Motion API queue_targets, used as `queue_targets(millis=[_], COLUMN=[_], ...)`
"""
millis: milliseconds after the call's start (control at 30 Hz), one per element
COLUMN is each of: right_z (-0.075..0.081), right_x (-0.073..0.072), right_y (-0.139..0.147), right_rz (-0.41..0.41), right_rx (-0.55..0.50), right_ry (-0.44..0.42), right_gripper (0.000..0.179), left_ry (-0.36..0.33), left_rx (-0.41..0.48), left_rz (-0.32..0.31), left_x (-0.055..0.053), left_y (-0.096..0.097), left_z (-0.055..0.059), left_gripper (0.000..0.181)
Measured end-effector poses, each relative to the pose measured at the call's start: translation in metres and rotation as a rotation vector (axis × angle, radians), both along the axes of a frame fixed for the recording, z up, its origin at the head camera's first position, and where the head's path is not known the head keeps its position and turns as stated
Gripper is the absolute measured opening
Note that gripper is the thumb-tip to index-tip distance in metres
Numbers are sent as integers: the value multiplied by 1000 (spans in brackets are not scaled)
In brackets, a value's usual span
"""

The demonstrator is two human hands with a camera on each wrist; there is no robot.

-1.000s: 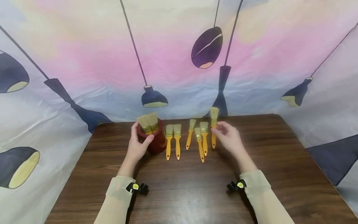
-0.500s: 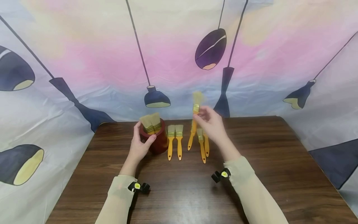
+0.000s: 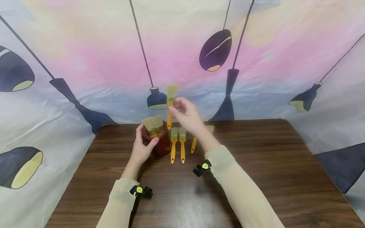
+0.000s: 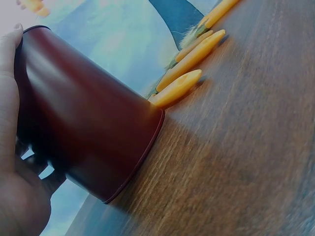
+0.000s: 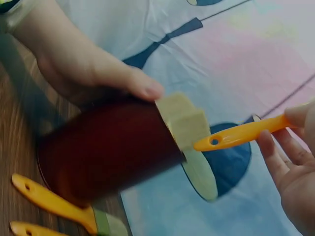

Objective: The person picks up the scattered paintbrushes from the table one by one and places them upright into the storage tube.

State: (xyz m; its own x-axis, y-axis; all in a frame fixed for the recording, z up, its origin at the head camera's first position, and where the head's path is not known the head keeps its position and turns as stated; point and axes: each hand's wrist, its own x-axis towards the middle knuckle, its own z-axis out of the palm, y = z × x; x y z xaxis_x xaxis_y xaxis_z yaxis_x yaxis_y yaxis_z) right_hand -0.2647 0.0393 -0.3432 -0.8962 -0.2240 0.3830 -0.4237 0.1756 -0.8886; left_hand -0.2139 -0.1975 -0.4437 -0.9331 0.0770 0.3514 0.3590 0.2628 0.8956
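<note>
My left hand (image 3: 139, 150) grips a dark red cylindrical cup (image 3: 163, 146) by its rim, thumb on the near side, fingers around the left. Two flat paintbrushes (image 3: 149, 124) stand in the cup, bristles up. Between thumb and fingers my right hand (image 3: 189, 116) pinches another paintbrush (image 3: 169, 116), raised upright, bristles on top. In the right wrist view, its orange handle (image 5: 241, 134) has its holed end right by the cup's mouth and the bristles inside. The left wrist view shows the cup (image 4: 93, 113) with its base on the table.
Two paintbrushes (image 3: 182, 148) lie side by side just right of the cup. Farther right lies another brush (image 3: 194, 145), and pale bristles (image 3: 210, 128) show past my right forearm, which hides the rest. A painted cloth (image 3: 182, 63) hangs behind the brown wooden table (image 3: 176, 196).
My right hand has lifted a paintbrush from the right end of the row and carried it left and up to beside the cup. The left hand keeps its grip on the cup.
</note>
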Motion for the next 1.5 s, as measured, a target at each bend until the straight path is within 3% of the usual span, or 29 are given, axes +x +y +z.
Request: queue_targets(millis=[167, 333, 600, 867, 933, 1100, 1233, 1500], right_z=[0, -12, -32, -37, -37, -38, -37, -36], right_x=[1, 2, 3, 4, 4, 3, 3, 3], right_y=[-24, -40, -48, -52, -52, -50, -48, -43], right_rz=[51, 74, 130, 133, 135, 136, 119, 98], right_rx=[20, 116, 261, 402, 458, 573, 571, 481], right_ry=[-7, -6, 65, 121, 145, 207, 226, 193], right_gripper=[37, 36, 32, 28, 29, 26, 26, 26], left_ry=[10, 15, 18, 43, 53, 49, 16, 6], left_rx=[-16, -21, -28, -45, -43, -19, -11, -3], left_rz=[3, 15, 19, 31, 27, 38, 48, 36], left_x=[0, 0, 0, 0, -1, -15, -22, -23], left_y=[0, 0, 2, 3, 2, -2, -6, -11], left_z=[0, 1, 2, 3, 2, -20, -32, -34], left_gripper=[82, 82, 83, 80, 79, 76, 73, 70])
